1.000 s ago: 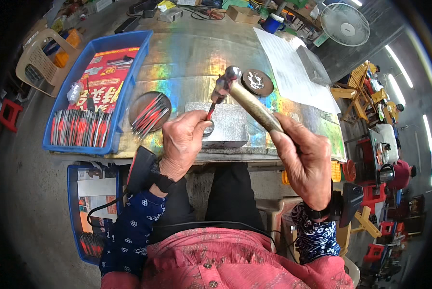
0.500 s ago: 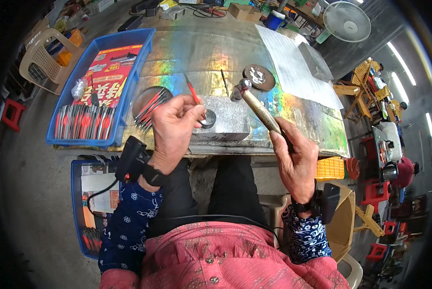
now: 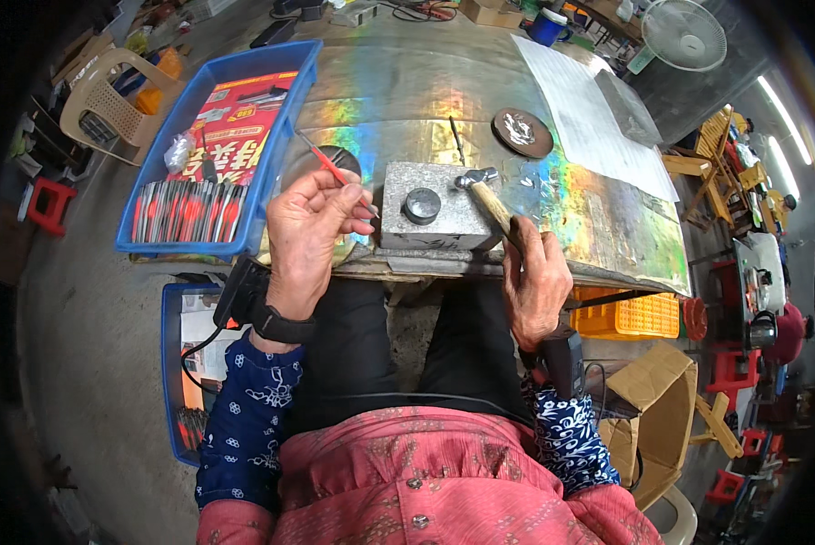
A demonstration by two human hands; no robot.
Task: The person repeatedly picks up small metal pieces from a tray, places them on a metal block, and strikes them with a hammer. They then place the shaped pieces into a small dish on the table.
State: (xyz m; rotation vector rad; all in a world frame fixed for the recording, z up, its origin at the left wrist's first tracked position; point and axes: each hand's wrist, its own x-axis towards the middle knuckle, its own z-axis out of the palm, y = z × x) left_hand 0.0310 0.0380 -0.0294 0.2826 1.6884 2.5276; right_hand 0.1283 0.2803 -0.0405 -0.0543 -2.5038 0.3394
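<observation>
My left hand (image 3: 307, 227) pinches a slim red tool (image 3: 327, 163) with a thin grey pointed end, tilted up and left. It hovers left of a grey metal block (image 3: 439, 232). On the block stands a black round piece (image 3: 421, 206). My right hand (image 3: 536, 283) is closed around the wooden handle of a hammer (image 3: 491, 204); its head is at the block's right rear edge. Behind my left hand a dark round dish (image 3: 342, 162) shows in part. A thin dark rod (image 3: 456, 139) lies beyond the block.
A blue tray (image 3: 309, 77) at left holds a row of red and black slim tools (image 3: 189, 213). A brown dish (image 3: 523, 133) with white bits lies at the back right, near a white sheet (image 3: 562, 100). A second blue tray (image 3: 173, 363) and a yellow crate (image 3: 630, 316) sit below table height.
The hammer came down and toward me, its head now at the block. My left hand drew left, off the block, with the slim red tool, uncovering the black round piece. The view shifted slightly.
</observation>
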